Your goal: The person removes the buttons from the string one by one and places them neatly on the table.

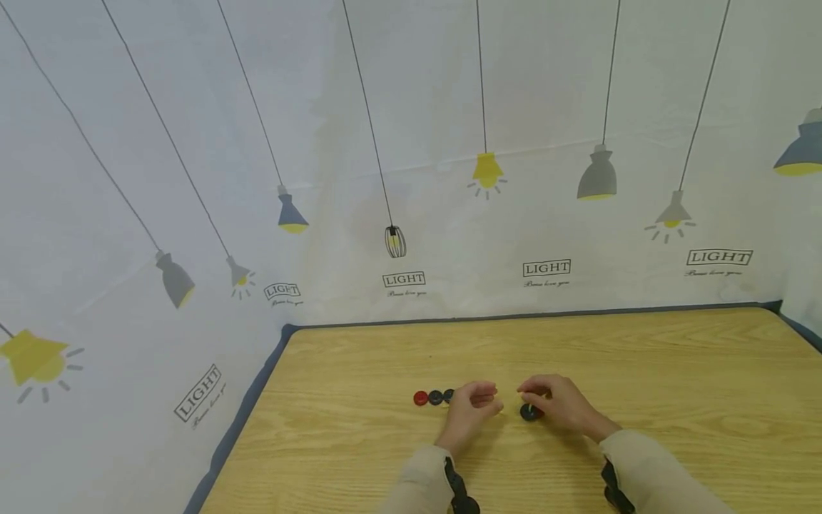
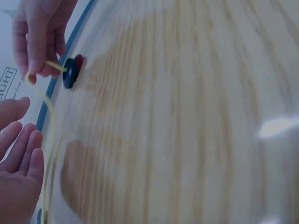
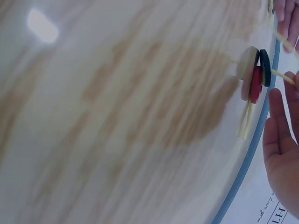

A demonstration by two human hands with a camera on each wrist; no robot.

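your right grip [image 1: 559,405] pinches a yellow cord [image 2: 52,116] between thumb and fingertips, a black disc [image 1: 530,412] threaded on it, low over the bench [image 1: 347,442]. your left grip [image 1: 469,412], thumb and fingers parted, hangs near the cord; beyond it, a red disc [image 1: 420,398] and two dark discs [image 1: 435,397] line up.

1. The person's right hand [image 2: 39,35] pinches a yellow cord [image 2: 52,123], which also reaches a black disc [image 2: 70,74].
2. Behind that disc, a red disc [image 2: 79,59] is partly hidden.
3. The cord runs down past the left hand [image 2: 19,175], its thumb and fingers apart.
4. A wood-grained tabletop [image 2: 163,116] with shiny glare fills the rest.
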